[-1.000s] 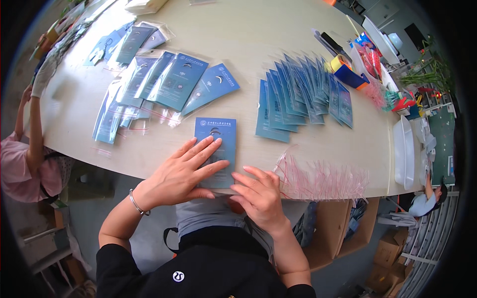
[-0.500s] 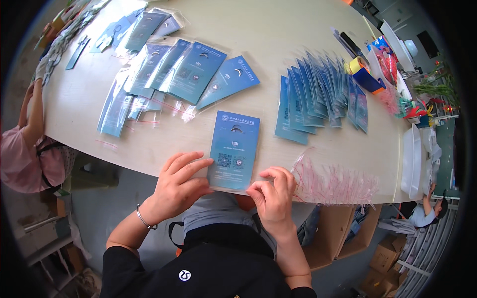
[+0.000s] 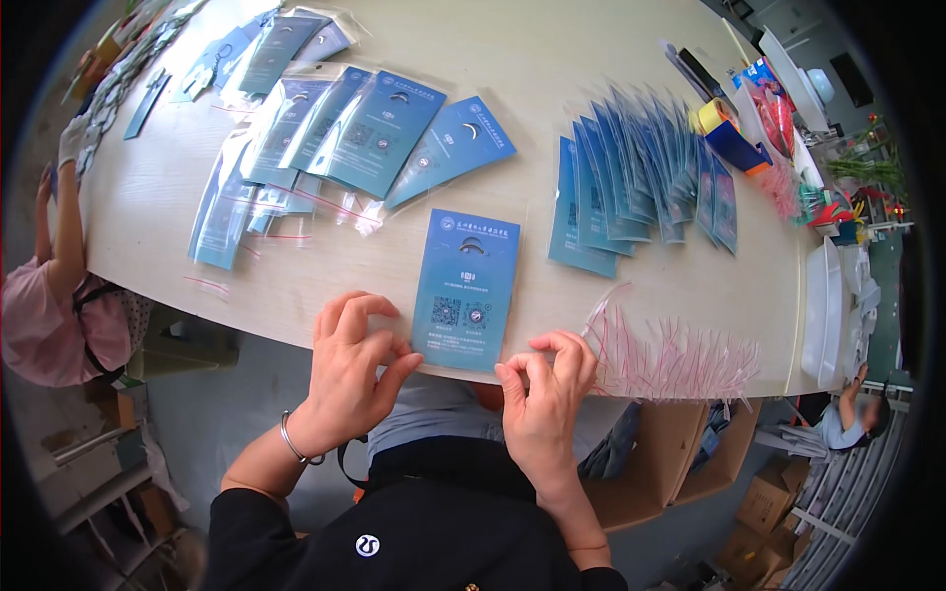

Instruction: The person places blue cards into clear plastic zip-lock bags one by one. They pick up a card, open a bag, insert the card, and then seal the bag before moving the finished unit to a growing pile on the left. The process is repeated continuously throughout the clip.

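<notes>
A blue printed card (image 3: pixel 466 286) lies flat in front of me inside a clear plastic bag, close to the table's near edge. At the bag's lower left corner, my left hand (image 3: pixel 357 369) has thumb and forefinger pinched together. My right hand (image 3: pixel 547 394) pinches the lower right corner in the same way, its other fingers curled. The bag's bottom edge runs between the two pinches and is hard to make out. Right of my right hand lies a fan of clear bags (image 3: pixel 680 360) with red seal lines.
Bagged blue cards (image 3: pixel 379 133) are heaped at the far left, and a fanned row of blue cards (image 3: pixel 621 187) lies to the right. Beyond are a tape dispenser (image 3: pixel 729 133) and a white tray (image 3: pixel 823 310). Another person's arm (image 3: pixel 67 222) reaches onto the table's left edge.
My left hand's fingers have shifted from the card's left side down to the bag's lower corner. My right hand has moved slightly right and stays at its corner.
</notes>
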Tool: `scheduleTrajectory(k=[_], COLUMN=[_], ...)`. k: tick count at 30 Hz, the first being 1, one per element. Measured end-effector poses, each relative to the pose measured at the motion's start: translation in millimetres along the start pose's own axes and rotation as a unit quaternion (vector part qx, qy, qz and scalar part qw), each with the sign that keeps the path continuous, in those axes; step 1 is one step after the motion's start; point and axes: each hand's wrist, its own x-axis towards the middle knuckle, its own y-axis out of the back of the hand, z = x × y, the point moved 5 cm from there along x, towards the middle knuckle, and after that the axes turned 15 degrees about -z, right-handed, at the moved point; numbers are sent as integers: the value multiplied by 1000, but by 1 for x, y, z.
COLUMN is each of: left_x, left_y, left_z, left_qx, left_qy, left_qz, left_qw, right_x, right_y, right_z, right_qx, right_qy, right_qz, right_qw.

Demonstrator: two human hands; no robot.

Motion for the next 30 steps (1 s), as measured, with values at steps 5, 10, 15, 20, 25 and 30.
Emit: scheduleTrajectory(k=[5, 10, 15, 20, 25, 30], left_x=[2, 5, 5, -2, 3, 47], left_y=[2, 2, -1, -25, -30, -1], left_z=[2, 3, 7, 14, 24, 8], left_qx=[2, -2, -6, 137, 164, 231], left_qy=[13, 51, 40, -183, -152, -145], left_qz=[-8, 8, 25, -28, -177, -150], left_qw=[1000, 999, 999, 973, 958, 950], right_x=[2, 3, 4, 0, 10, 38], right_y=[2, 3, 6, -11, -8, 8], right_z=[0, 0, -4, -30, -29, 11], right_qx=[13, 21, 52, -89, -161, -255], right_qy=[-10, -34, -75, 126, 123, 25], right_qz=[-1, 0, 49, 74, 14, 0], right_qw=[1000, 999, 995, 985, 979, 967])
